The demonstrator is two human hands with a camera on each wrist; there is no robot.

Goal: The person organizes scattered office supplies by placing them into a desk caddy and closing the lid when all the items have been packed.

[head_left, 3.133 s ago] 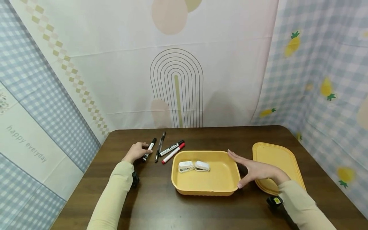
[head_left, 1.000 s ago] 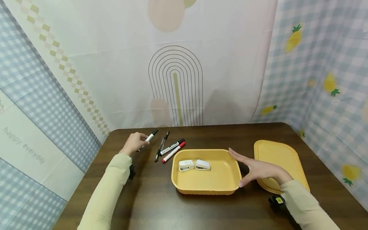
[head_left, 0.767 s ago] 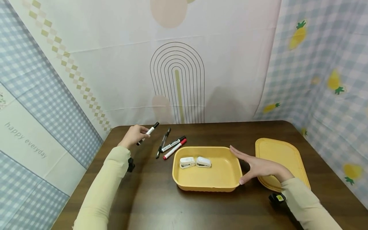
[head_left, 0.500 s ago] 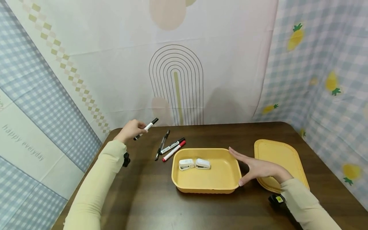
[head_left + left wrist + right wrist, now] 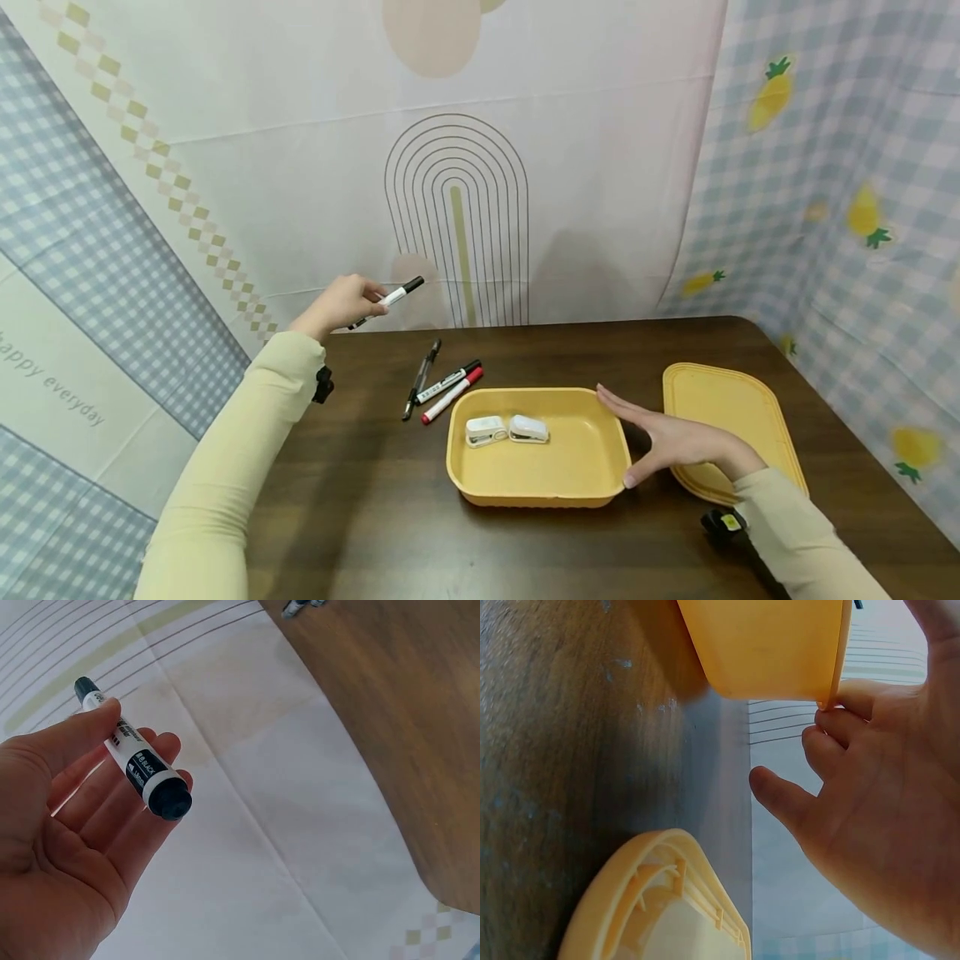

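Note:
My left hand [image 5: 341, 304] pinches a white whiteboard marker with a black cap [image 5: 397, 296] between thumb and fingers, raised above the back left of the table. In the left wrist view the marker [image 5: 139, 754] lies across the fingertips, its label facing up. My right hand [image 5: 675, 437] is spread along the right end of a yellow plastic box [image 5: 540, 475], thumb at the near corner and fingertips at the far corner. Inside the box, toward its left, sit two small white staplers [image 5: 486, 430]. In the right wrist view the fingers touch the box's rim.
Left of the box lie a dark pen [image 5: 422, 379], another black-capped marker [image 5: 446, 384] and a red-capped marker [image 5: 452, 396], close together. The yellow lid [image 5: 731, 417] lies on the brown table [image 5: 420, 542], right of the box, partly behind the right wrist. Patterned cloth hangs behind.
My left hand has taken the black-capped marker off the table and lifted it upward. The right hand and the box have stayed in place; the view shifted slightly.

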